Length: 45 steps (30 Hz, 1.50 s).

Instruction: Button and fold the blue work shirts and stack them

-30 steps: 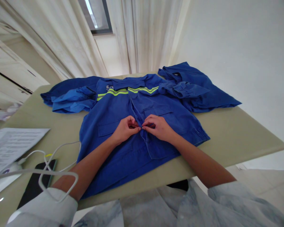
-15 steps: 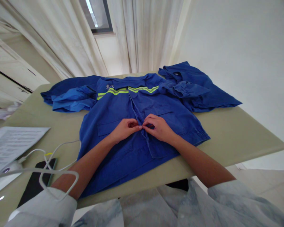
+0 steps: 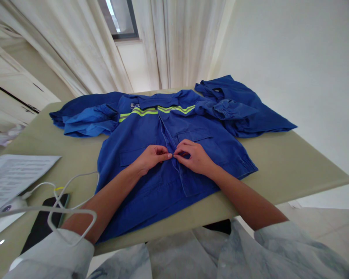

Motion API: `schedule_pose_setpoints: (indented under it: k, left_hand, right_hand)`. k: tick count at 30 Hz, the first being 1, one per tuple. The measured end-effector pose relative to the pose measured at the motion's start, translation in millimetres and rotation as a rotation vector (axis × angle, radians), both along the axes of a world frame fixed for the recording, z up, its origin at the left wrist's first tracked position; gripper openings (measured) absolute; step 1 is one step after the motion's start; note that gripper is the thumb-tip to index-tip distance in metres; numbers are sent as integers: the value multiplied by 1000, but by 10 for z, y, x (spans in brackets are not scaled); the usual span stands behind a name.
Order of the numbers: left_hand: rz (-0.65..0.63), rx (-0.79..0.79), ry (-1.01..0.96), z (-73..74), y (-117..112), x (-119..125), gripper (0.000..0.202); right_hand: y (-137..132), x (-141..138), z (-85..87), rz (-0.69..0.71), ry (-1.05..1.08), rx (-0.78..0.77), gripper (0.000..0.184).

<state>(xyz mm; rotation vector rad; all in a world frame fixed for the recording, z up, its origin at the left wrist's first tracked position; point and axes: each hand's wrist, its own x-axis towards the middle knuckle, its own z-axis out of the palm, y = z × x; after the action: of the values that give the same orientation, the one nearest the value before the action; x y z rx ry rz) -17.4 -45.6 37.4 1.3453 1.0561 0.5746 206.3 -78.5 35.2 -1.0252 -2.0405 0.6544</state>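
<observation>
A blue work jacket (image 3: 139,135) with yellow-green reflective stripes lies front up on the beige table (image 3: 293,162), collar away from me. My left hand (image 3: 149,158) and my right hand (image 3: 193,157) meet at the jacket's front opening, about halfway down. Both pinch the edges of the placket between thumb and fingers, fingertips nearly touching. The jacket's sleeves are folded in at the left and right shoulders.
A second blue garment (image 3: 244,108) lies crumpled at the table's far right. At the left lie a printed sheet of paper (image 3: 14,174), a dark phone (image 3: 43,224) and a white cable (image 3: 61,201). Curtains hang behind the table.
My hands stay at the same spot on the placket; the fingers have shifted slightly, with the left hand flattening a little.
</observation>
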Motion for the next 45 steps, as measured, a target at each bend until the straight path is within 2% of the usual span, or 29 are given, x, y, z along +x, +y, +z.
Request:
schedule_pose_setpoints:
  k: [4, 10, 16, 20, 23, 25, 28, 31, 33, 37, 40, 43, 45]
  left_hand:
    - [22, -4, 5, -1, -4, 10, 50]
    - [28, 15, -9, -5, -11, 6, 47]
    - [28, 13, -70, -9, 11, -18, 46]
    - [23, 6, -75, -3, 10, -7, 45]
    - [24, -17, -72, 11, 6, 5, 42]
    - [23, -23, -71, 22, 6, 8, 41]
    - [2, -14, -57, 30, 6, 12, 40]
    - [-18, 5, -12, 25, -1, 27, 39]
    - [-17, 28, 29, 19, -12, 44, 40]
    - [-18, 89, 73, -9, -32, 73, 44]
    - [-20, 145, 94, -51, -32, 79, 40]
    - [-24, 294, 205, -73, -35, 68, 25]
    - [-62, 447, 366, -59, -43, 50, 16]
  right_hand:
    - [-19, -14, -4, -15, -104, 32, 8]
    - [-56, -46, 1, -81, -236, 214, 8]
    - [-29, -15, 16, 14, -333, 316, 17]
    - [-16, 10, 12, 80, -341, 267, 24]
    - [4, 17, -14, 69, -241, 201, 18]
    - [31, 9, -47, 12, -115, 103, 12]
    - [77, -28, -114, -64, 51, -123, 24]
    - [89, -88, -158, -55, 92, -278, 25]
    - [65, -129, -154, -69, 45, -282, 23]
    - [-7, -173, -99, -138, -142, -170, 23]
    - [-35, -164, -75, -129, -228, -119, 25]
    - [-39, -151, -72, -134, -303, -110, 20]
    - [-37, -148, -71, -151, -348, -108, 16]
